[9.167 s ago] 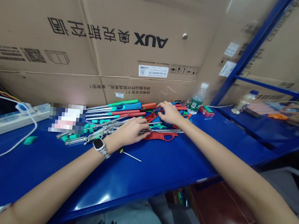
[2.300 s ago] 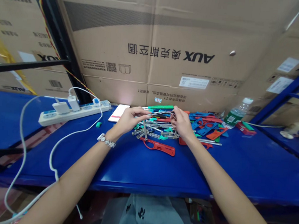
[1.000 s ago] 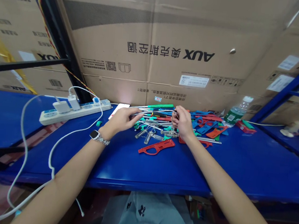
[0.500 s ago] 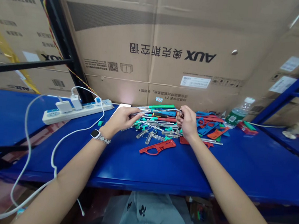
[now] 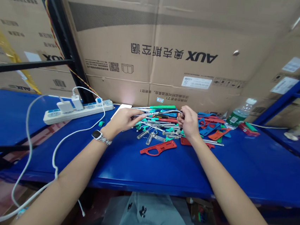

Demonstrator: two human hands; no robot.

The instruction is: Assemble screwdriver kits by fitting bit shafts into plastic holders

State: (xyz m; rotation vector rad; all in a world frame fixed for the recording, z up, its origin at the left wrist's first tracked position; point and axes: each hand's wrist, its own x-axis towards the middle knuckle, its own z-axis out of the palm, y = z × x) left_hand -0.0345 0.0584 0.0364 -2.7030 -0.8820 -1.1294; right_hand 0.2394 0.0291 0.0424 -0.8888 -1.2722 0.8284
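Between my hands stretches a thin silvery metal tube with slim wires [image 5: 163, 111]. My left hand [image 5: 124, 119], a watch on its wrist, pinches the left end between thumb and fingers. My right hand [image 5: 188, 121] is curled round the wire end, and its fingers partly hide what else it holds. Below the wires lies a pile of lighter-like parts: green-handled metal rods, a red-handled rod [image 5: 166, 120], clear plastic tanks [image 5: 149, 138] and small green pieces. A red plastic half-shell [image 5: 159, 148] with a trigger loop lies nearer me.
To the right are red and blue shells [image 5: 209, 129], a water bottle [image 5: 238, 114] and a small red box [image 5: 249, 129]. A white power strip [image 5: 78, 112] with chargers and loose cables stands left, a bright-screened phone [image 5: 122, 109] behind my left hand. A large cardboard box [image 5: 168, 29] closes the back.
Both hands keep their grip on the tube and wires and stay nearly in place. The wires between them bow upward slightly more. The view has shifted a little.
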